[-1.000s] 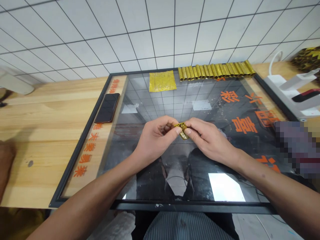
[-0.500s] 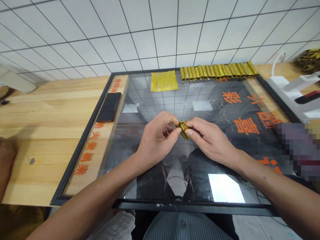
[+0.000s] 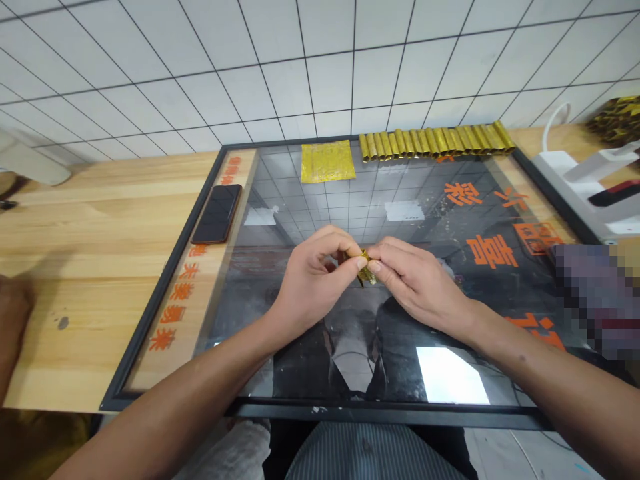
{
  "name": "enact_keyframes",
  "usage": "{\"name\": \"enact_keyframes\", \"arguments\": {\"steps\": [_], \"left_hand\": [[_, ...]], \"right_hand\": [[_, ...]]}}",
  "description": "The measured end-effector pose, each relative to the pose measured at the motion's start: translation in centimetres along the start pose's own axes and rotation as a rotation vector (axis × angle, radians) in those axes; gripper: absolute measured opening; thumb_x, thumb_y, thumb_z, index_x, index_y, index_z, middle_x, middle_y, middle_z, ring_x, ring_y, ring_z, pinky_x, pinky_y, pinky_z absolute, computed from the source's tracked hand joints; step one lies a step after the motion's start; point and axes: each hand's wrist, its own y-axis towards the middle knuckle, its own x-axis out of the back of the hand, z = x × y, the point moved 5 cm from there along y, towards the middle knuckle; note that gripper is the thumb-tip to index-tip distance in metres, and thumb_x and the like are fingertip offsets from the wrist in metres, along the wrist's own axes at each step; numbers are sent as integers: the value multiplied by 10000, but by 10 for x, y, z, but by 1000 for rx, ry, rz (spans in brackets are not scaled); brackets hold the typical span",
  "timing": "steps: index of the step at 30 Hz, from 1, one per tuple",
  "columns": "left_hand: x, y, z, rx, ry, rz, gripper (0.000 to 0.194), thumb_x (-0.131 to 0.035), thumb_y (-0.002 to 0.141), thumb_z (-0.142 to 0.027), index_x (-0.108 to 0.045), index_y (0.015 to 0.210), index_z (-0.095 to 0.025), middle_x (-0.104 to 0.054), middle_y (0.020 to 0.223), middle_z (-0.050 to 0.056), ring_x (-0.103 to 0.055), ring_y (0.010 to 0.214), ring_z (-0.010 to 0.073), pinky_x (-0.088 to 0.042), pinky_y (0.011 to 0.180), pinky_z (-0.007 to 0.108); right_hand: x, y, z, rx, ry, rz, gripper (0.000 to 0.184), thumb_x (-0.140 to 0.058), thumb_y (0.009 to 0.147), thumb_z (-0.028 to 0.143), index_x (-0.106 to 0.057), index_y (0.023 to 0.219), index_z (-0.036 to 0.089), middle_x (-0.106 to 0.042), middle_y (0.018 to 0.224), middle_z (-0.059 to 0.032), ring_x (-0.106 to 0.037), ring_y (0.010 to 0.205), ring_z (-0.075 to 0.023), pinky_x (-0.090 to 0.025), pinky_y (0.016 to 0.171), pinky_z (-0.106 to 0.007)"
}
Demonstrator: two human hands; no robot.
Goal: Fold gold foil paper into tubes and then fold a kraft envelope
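Observation:
A small folded piece of gold paper [image 3: 369,275] is pinched between both hands over the glass panel, partly hidden by the fingers. My left hand [image 3: 323,273] grips its left side with thumb and forefinger. From the right, my right hand [image 3: 417,277] pinches the other side, thumb almost meeting the left thumb. Farther back on the glass, a flat sheet of gold paper [image 3: 327,161] lies by itself. To the right of that sheet runs a row of rolled gold paper tubes [image 3: 435,143], side by side along the back edge.
The black-framed glass panel [image 3: 300,307] rests on a wooden table [image 3: 100,267]. A phone [image 3: 217,213] lies on its left part. Right of the frame are a white power strip [image 3: 575,183] and a pile of gold pieces [image 3: 617,120]. Another person's hand [image 3: 13,320] shows at the left edge.
The gold paper has been turned and pressed between the fingers; its open folded end shows less now. Both thumbs have come closer together.

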Motion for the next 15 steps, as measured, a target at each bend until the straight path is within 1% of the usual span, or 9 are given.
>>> {"name": "enact_keyframes", "arguments": {"steps": [4, 6, 8, 9, 11, 12, 13, 15], "left_hand": [[-2, -1, 5, 29, -95, -20, 137, -741, 930, -176, -688, 809, -209, -677, 892, 23, -632, 826, 156, -516, 742, 314], [-2, -1, 9, 85, -128, -14, 68, -760, 918, -202, -697, 898, -217, -672, 891, 10, -624, 790, 140, -510, 705, 287], [-3, -1, 12, 142, -138, 23, 121, -776, 907, -218, -713, 1010, -223, -682, 893, 2, -631, 774, 132, -508, 681, 265], [-3, 0, 12, 163, -128, 50, 137, -775, 909, -225, -723, 1035, -219, -689, 890, 2, -637, 773, 131, -511, 681, 260], [-1, 1, 13, 184, -104, 83, 63, -756, 932, -247, -741, 973, -200, -694, 845, 5, -633, 759, 129, -515, 688, 259], [0, 2, 14, 195, -102, 73, 71, -751, 941, -261, -741, 924, -193, -689, 808, 3, -625, 736, 125, -514, 683, 258], [3, 3, 15, 211, -110, 48, 101, -759, 938, -274, -737, 890, -189, -686, 780, -1, -619, 711, 121, -515, 673, 255], [9, 5, 18, 250, -154, -33, 135, -802, 908, -299, -733, 884, -186, -691, 755, -8, -618, 664, 113, -522, 644, 247]], "right_hand": [[0, 0, -1, -11, 2, -3, 230, -485, 1158, 283, -587, 964, 213, -558, 881, -14, -554, 817, -168, -420, 737, -312], [-1, 0, -3, -24, 5, 8, 258, -476, 1159, 289, -568, 930, 214, -545, 864, -9, -540, 799, -165, -413, 726, -310], [-1, -1, -4, -36, 21, 28, 279, -477, 1159, 307, -570, 914, 212, -552, 860, -7, -543, 794, -162, -416, 728, -307], [-1, -1, -4, -47, 38, 37, 284, -481, 1159, 321, -587, 920, 211, -567, 863, -6, -552, 795, -160, -421, 733, -305], [2, 0, -7, -99, 88, 49, 285, -489, 1159, 352, -645, 969, 209, -625, 884, -7, -591, 811, -158, -439, 752, -300], [3, 0, -8, -138, 120, 50, 286, -491, 1159, 369, -675, 1007, 210, -663, 906, -9, -615, 828, -160, -451, 765, -299], [6, 0, -11, -181, 152, 45, 292, -493, 1157, 386, -700, 1047, 212, -697, 933, -11, -636, 847, -163, -463, 778, -298], [10, 1, -15, -263, 211, 13, 313, -506, 1149, 419, -733, 1095, 211, -732, 963, -17, -658, 866, -170, -484, 785, -298]]}}
